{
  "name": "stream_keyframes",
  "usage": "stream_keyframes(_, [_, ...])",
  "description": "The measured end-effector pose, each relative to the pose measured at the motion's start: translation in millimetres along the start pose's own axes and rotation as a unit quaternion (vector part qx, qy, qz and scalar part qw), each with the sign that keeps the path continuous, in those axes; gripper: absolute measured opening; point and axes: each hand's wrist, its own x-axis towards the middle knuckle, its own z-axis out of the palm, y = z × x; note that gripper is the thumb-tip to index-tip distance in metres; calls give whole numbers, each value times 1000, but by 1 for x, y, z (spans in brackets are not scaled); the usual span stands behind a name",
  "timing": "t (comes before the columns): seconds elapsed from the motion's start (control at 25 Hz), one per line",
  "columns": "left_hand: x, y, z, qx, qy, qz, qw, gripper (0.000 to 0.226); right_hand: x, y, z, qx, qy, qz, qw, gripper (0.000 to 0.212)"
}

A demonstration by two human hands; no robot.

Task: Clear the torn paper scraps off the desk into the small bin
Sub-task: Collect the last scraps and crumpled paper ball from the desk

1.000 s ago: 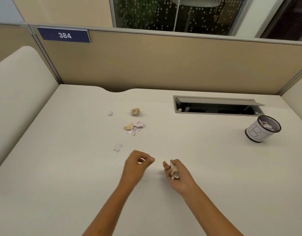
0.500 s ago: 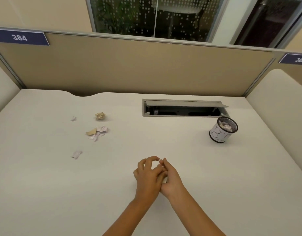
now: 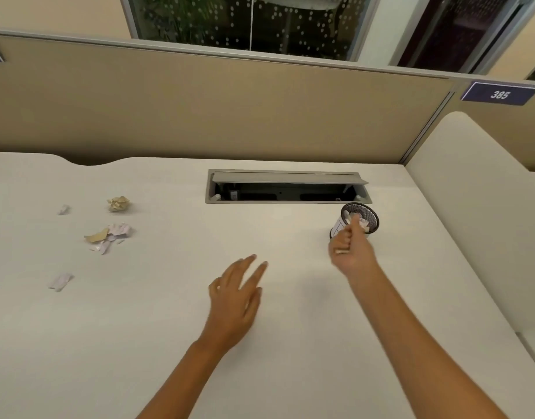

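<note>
My right hand (image 3: 351, 247) is closed around paper scraps and hovers at the near rim of the small black mesh bin (image 3: 369, 217), partly covering it. White scraps show inside the bin. My left hand (image 3: 236, 300) is open and empty above the desk's middle, fingers spread. Scraps lie on the desk at the left: a crumpled tan ball (image 3: 118, 204), a tan and pale pink pile (image 3: 107, 237), a small white bit (image 3: 63, 209) and a pale strip (image 3: 60, 281).
An open cable tray (image 3: 286, 187) is set into the white desk (image 3: 169, 343) behind the bin. A tan partition (image 3: 218, 110) bounds the back, and a padded white divider (image 3: 471, 207) stands at the right.
The hands were together at the desk's middle. My right hand has since travelled right and forward to the bin with the scraps, and my left hand has opened. The view has panned right.
</note>
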Motion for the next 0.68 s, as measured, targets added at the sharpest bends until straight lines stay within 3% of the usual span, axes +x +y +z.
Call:
stream_keyframes(0.12, [-9,-33,6,69,0,-124,990,52,22,-61,11,-176,19,-168,970,40])
stream_keyframes(0.24, [-22,-52,10,118,-21,-180,976,54,42,-89,15,-416,20,-310,855,41])
stream_keyframes(0.32, [-28,-55,15,143,-31,-180,973,53,53,-94,13,-514,0,-308,801,46])
stream_keyframes(0.48, [-28,-56,17,142,-24,-184,972,52,60,-96,7,-547,-10,-289,785,53])
stream_keyframes(0.68, [-32,-59,12,119,-39,-166,978,54,42,-94,8,-449,-5,-369,814,49])
